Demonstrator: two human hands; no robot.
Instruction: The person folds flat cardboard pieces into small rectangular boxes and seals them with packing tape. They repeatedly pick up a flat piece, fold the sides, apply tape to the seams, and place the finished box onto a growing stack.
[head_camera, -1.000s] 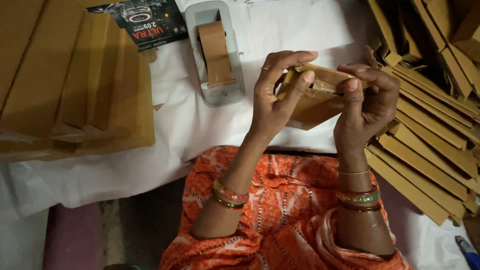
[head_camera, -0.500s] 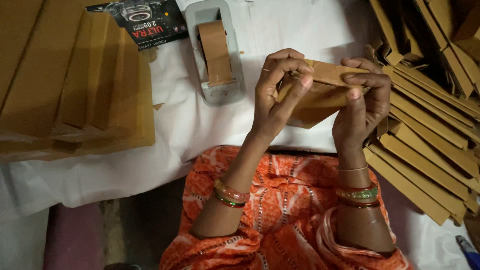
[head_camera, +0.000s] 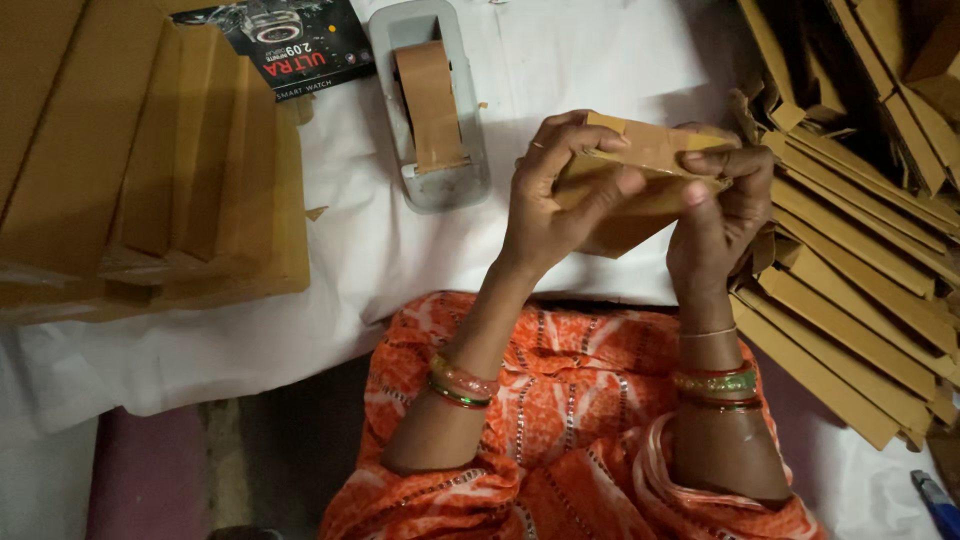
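**Taping a small box shut**

Pressing the tape down evenly along the seam would serve best here. The left hand (head_camera: 545, 205) and right hand (head_camera: 715, 205) both clasp a small brown cardboard box (head_camera: 640, 165) above the white cloth-covered table (head_camera: 560, 70), fingers curled tight around it, beside the grey tape dispenser (head_camera: 430, 110).

Grey tape dispenser (head_camera: 432, 110), black printed box (head_camera: 290, 45), flat cardboard stacks (head_camera: 150, 160), white cloth (head_camera: 600, 60).

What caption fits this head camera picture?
Both hands hold a small cardboard box beside a grey tape dispenser.
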